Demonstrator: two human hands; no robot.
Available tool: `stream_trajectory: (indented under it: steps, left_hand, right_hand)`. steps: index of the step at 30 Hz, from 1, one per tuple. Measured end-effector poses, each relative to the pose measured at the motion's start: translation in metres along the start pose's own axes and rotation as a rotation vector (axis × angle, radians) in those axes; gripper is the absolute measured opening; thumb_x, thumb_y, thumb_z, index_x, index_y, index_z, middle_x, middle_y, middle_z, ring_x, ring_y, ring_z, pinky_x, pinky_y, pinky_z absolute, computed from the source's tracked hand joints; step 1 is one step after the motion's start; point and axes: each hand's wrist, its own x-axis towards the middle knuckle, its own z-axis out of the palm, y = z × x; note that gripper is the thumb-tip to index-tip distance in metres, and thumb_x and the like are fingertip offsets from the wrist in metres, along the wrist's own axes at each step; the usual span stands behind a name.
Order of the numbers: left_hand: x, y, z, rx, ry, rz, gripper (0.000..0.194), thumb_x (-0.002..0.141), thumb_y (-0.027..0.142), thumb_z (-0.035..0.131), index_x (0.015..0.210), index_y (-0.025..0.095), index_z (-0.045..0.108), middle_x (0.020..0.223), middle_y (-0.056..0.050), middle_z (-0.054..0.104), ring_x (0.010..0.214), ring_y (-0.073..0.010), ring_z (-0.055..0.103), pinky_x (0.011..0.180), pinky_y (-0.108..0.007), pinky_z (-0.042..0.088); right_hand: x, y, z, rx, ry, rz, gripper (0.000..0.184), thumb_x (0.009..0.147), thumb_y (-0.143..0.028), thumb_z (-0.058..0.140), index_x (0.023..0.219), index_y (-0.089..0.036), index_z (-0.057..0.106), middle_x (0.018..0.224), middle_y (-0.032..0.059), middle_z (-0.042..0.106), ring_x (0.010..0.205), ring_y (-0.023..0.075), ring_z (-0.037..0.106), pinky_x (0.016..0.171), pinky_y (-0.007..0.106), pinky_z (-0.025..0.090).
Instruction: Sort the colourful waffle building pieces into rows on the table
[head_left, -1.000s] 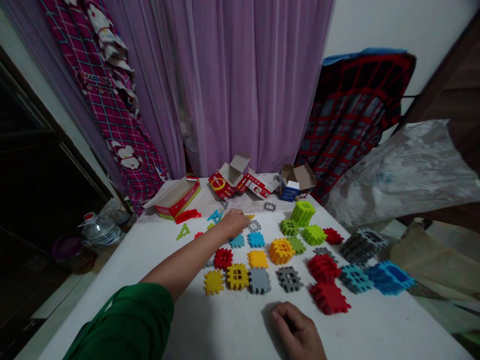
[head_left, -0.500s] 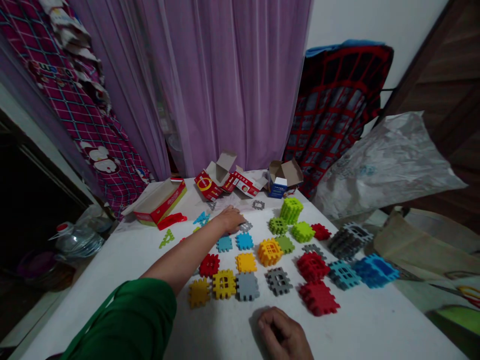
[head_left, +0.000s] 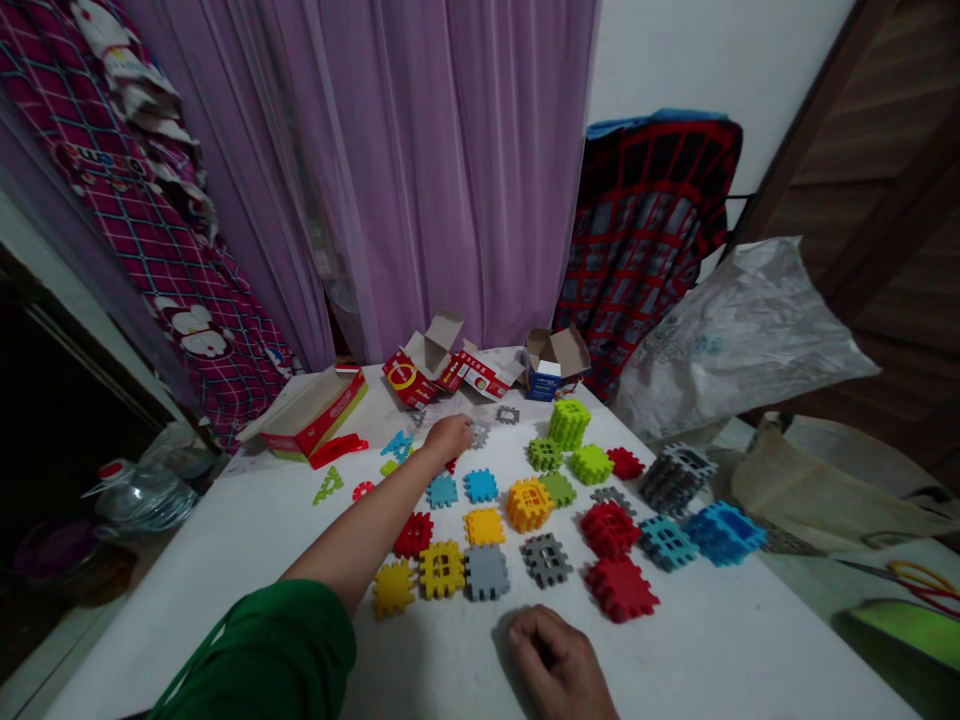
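My left hand (head_left: 448,437) stretches far across the white table (head_left: 720,640), its fingers closed on the edge of a grey interlocking block piece (head_left: 480,434). Just under that hand, a small red piece is partly covered. My right hand (head_left: 562,660) rests near the front edge, curled into a loose fist with nothing visible in it. Closest to it lie a dark grey window piece (head_left: 547,560), a flat grey square piece (head_left: 487,573) and a red stack (head_left: 622,588). Between the hands are blue pieces (head_left: 481,486) and a yellow block stack (head_left: 529,504).
Opened red cartons (head_left: 412,382) and a blue carton (head_left: 544,380) stand at the back. A long red box (head_left: 315,420) lies at back left. Green stacks (head_left: 570,424), a grey stack (head_left: 679,480) and blue pieces (head_left: 726,533) occupy the right side.
The grey piece has shifted slightly away from me with my left hand. My right hand stays curled in place. The whole view has turned a little to the right.
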Motion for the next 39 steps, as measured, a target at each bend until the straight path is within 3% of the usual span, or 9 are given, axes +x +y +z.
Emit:
stream_trajectory:
  steps: [4,8,13,16,19,23,27,31,39]
  left_hand:
    - [-0.013,-0.012,-0.008,-0.255,-0.07,-0.104,0.021,0.083,0.017,0.053,0.099,0.014,0.065,0.07,-0.002,0.068,0.061,-0.0143,0.064,0.059,-0.024,0.049]
    - [-0.049,-0.037,-0.032,-0.471,-0.079,-0.15,0.025,0.085,0.021,0.057,0.108,0.013,0.062,0.066,0.001,0.065,0.05,-0.0071,0.058,0.053,-0.017,0.046]
    - [-0.113,-0.083,-0.073,-0.787,0.085,-0.334,0.055,0.08,0.015,0.064,0.134,0.016,0.052,0.062,0.005,0.063,0.049,-0.0063,0.056,0.051,-0.015,0.046]
    - [-0.149,-0.108,-0.091,-0.877,0.21,-0.407,0.058,0.078,0.012,0.066,0.135,0.018,0.054,0.064,0.005,0.062,0.052,-0.0064,0.058,0.052,-0.015,0.048]
    - [-0.179,-0.127,-0.099,-0.94,0.286,-0.419,0.053,0.075,0.012,0.07,0.127,0.018,0.06,0.068,0.004,0.063,0.055,-0.0064,0.06,0.053,-0.014,0.05]
    - [-0.205,-0.139,-0.095,-1.005,0.308,-0.476,0.054,0.074,0.012,0.074,0.126,0.016,0.06,0.07,0.002,0.065,0.052,-0.0063,0.059,0.05,-0.015,0.049]
    - [-0.219,-0.137,-0.082,-1.071,0.308,-0.484,0.056,0.077,0.012,0.073,0.13,0.016,0.057,0.071,0.001,0.067,0.051,-0.0061,0.06,0.049,-0.014,0.049]
    - [-0.229,-0.122,-0.067,-1.1,0.279,-0.448,0.053,0.081,0.016,0.069,0.132,0.015,0.055,0.071,0.001,0.067,0.053,-0.0067,0.061,0.052,-0.015,0.05]
    - [-0.229,-0.055,-0.039,-0.976,0.071,-0.206,0.049,0.073,0.028,0.076,0.119,0.014,0.065,0.066,0.002,0.064,0.051,-0.0076,0.057,0.05,-0.018,0.045]
  right_hand:
    - [0.001,0.001,0.004,-0.02,0.037,0.013,0.034,0.09,-0.041,0.05,0.067,-0.019,0.061,0.066,0.0023,0.061,0.063,0.016,0.059,0.059,0.023,0.045]
    - [0.0,-0.001,0.006,0.01,0.076,0.033,0.039,0.089,-0.049,0.051,0.067,-0.019,0.063,0.066,0.0031,0.062,0.063,0.0169,0.058,0.059,0.024,0.045]
    - [0.001,-0.005,0.002,0.019,0.063,0.061,0.042,0.086,-0.055,0.055,0.068,-0.019,0.065,0.065,0.0033,0.063,0.063,0.018,0.059,0.058,0.025,0.047]
    - [0.0,-0.005,0.002,0.025,0.078,0.055,0.044,0.085,-0.059,0.056,0.068,-0.019,0.065,0.064,0.0025,0.063,0.062,0.0177,0.059,0.058,0.025,0.047]
    - [-0.001,-0.007,0.005,0.026,0.14,0.06,0.047,0.083,-0.063,0.056,0.068,-0.019,0.065,0.064,0.0019,0.063,0.062,0.0172,0.057,0.058,0.025,0.047]
    - [-0.001,-0.011,0.004,-0.02,0.149,0.039,0.048,0.082,-0.064,0.057,0.069,-0.019,0.066,0.063,0.0021,0.063,0.061,0.0174,0.058,0.057,0.026,0.047]
    - [0.0,-0.012,0.002,-0.061,0.143,-0.001,0.043,0.083,-0.057,0.056,0.068,-0.018,0.066,0.064,0.0027,0.063,0.06,0.0173,0.058,0.057,0.026,0.047]
    - [0.001,-0.01,0.001,-0.081,0.148,-0.004,0.039,0.082,-0.053,0.057,0.069,-0.017,0.067,0.062,0.0029,0.063,0.058,0.0168,0.057,0.055,0.026,0.046]
    - [-0.003,-0.018,0.002,-0.115,0.199,-0.011,0.037,0.082,-0.05,0.054,0.069,-0.017,0.066,0.062,0.0024,0.063,0.057,0.0157,0.055,0.055,0.026,0.045]
